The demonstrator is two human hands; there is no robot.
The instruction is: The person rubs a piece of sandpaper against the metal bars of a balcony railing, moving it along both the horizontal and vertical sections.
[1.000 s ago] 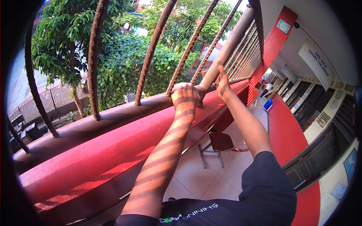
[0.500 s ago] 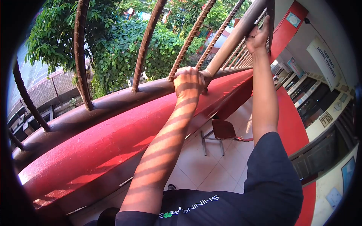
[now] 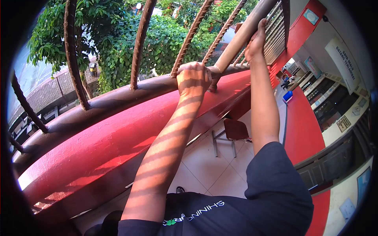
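Note:
My left hand [image 3: 193,78] is closed over the brown lower rail [image 3: 114,96] of a metal railing, close to where a thick post joins it. Its knuckles face up and the fingertips are hidden behind the rail. Higher and to the right, my right hand [image 3: 256,44] lies against the slanting brown post [image 3: 241,38]. One digit stretches upward along the post, while the other fingers curl behind it, mostly out of sight. Whether either hand has something small pressed under it cannot be seen. Ridged brown bars [image 3: 141,43] rise from the rail left of the post.
A red ledge [image 3: 106,137] runs under the railing. Below it, a brown-seated chair [image 3: 236,129] stands on the tiled floor [image 3: 201,169]. Farther along the corridor are a blue object [image 3: 288,96] and people. Leafy plants [image 3: 157,51] grow beyond the bars.
My right hand has slid down along the post, toward the lower rail. My left hand stays on the rail. The view has shifted slightly, bringing the blue object into sight.

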